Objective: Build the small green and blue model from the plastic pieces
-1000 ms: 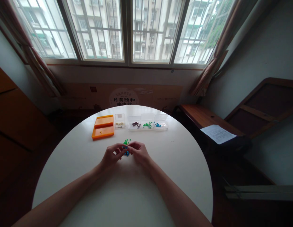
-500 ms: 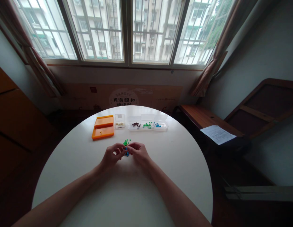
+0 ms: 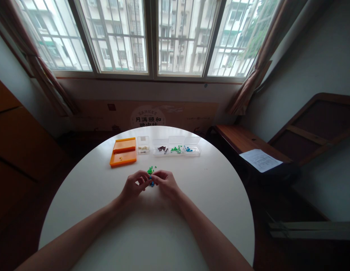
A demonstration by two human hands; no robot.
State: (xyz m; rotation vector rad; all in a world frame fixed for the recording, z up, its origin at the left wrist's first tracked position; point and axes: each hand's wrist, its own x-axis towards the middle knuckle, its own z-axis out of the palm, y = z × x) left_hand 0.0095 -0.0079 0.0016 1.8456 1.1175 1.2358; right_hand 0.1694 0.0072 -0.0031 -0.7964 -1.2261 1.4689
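Note:
Both of my hands meet over the middle of a round white table (image 3: 130, 222). The fingertips of my left hand (image 3: 134, 184) and my right hand (image 3: 166, 182) pinch a small blue building piece (image 3: 150, 177) between them. My fingers partly cover it, so its exact shape is hidden. Just below the fingertips, more small blue pieces (image 3: 152, 184) show on the tabletop. A little beyond them lies a loose cluster of small green pieces (image 3: 150, 170), with one set slightly apart.
An orange two-part tray (image 3: 123, 164) holds a few tiny yellowish pieces at the far left. Beside it stand clear lidded boxes with cream pieces (image 3: 143, 148), dark brown pieces (image 3: 163, 149), green pieces (image 3: 176, 149) and blue pieces (image 3: 188, 149). Paper (image 3: 260, 160) rests on a wooden seat to the right.
My fingertips have shifted very slightly around the blue piece. Everything else on the table stays where it was.

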